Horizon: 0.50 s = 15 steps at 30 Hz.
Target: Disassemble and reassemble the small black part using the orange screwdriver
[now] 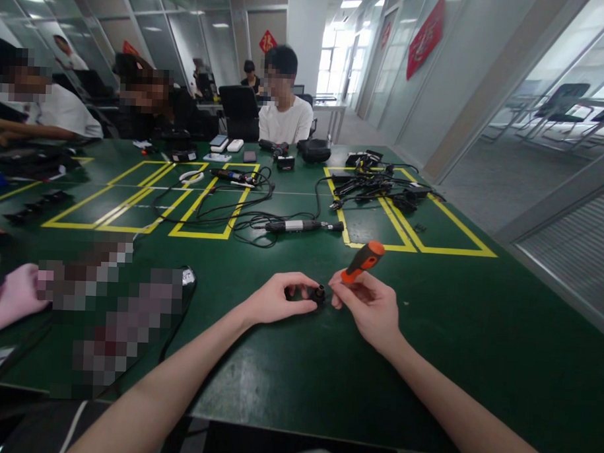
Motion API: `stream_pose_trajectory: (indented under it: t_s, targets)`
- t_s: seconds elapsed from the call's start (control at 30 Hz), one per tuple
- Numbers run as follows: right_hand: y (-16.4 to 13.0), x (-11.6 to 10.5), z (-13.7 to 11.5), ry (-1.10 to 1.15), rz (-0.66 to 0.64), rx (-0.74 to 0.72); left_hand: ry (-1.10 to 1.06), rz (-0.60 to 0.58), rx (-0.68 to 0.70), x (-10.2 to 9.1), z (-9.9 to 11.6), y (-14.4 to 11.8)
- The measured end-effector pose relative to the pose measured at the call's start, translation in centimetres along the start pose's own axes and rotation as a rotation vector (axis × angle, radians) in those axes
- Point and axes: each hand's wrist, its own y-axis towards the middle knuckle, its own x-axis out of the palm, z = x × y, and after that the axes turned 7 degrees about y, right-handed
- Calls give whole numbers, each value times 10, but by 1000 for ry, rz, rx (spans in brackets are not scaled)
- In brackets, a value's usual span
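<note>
Over the green desk (pixel 287 378), close to its near edge, the left hand (pixel 274 301) curls around a small black part (pixel 320 294), thumb and forefinger pinching it just above the surface. The right hand (pixel 371 308) sits right beside it, fingers closed around an orange-handled screwdriver (pixel 363 260), whose handle juts up and away while the tip end is hidden behind the fingers near the part.

The part looks light, hard and stiff, probably plastic or metal, and small enough to slip or roll if the pinch loosens; holding it by its sides, low to the desk, seems the safest grip. The screwdriver's rubbery handle should give good purchase.

Farther back, a black cylindrical tool (pixel 302 226) lies among loose cables (pixel 233 214) across yellow tape outlines (pixel 406 220). A tangle of black leads (pixel 377 186) sits to the right. Other people sit around the far side.
</note>
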Motion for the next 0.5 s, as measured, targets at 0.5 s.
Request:
stream_pose_trajectory:
  t_s: [0.5]
  targets:
    - [-2,-1,-5,-63,-102,-61,4,2,-10,4,-2,-1]
